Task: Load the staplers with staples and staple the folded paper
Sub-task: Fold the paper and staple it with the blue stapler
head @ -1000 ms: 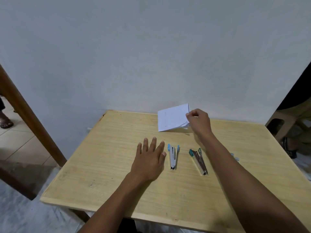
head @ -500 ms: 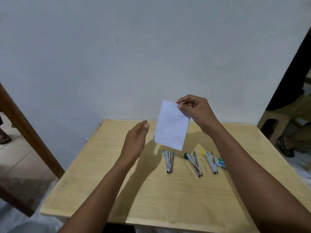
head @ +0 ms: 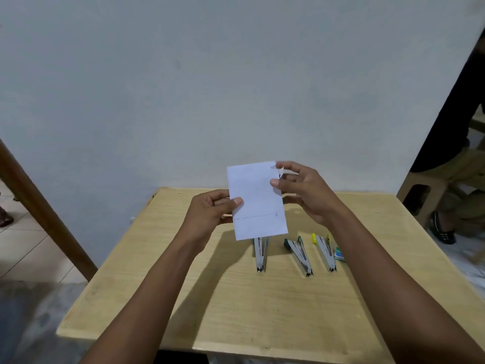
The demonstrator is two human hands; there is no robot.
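Observation:
I hold a folded white paper (head: 256, 200) upright above the wooden table (head: 236, 306). A row of staples runs across its lower part. My left hand (head: 210, 214) pinches its left edge and my right hand (head: 301, 190) pinches its upper right corner. Below it three staplers lie open side by side on the table: a blue one (head: 260, 254), partly hidden by the paper, a green one (head: 299, 254) and a yellow one (head: 324, 252). A small green box of staples (head: 339, 254) lies just right of the yellow stapler.
A plain wall stands right behind the table. A brown wooden beam (head: 39, 206) slants past the table's left side. At the right a seated person's legs (head: 456, 195) and a beige plastic stool (head: 420, 193) are close to the table's far right corner.
My right hand lifted the paper off the table's far side and turned it upright. My left hand rose from the table and took hold of its left edge.

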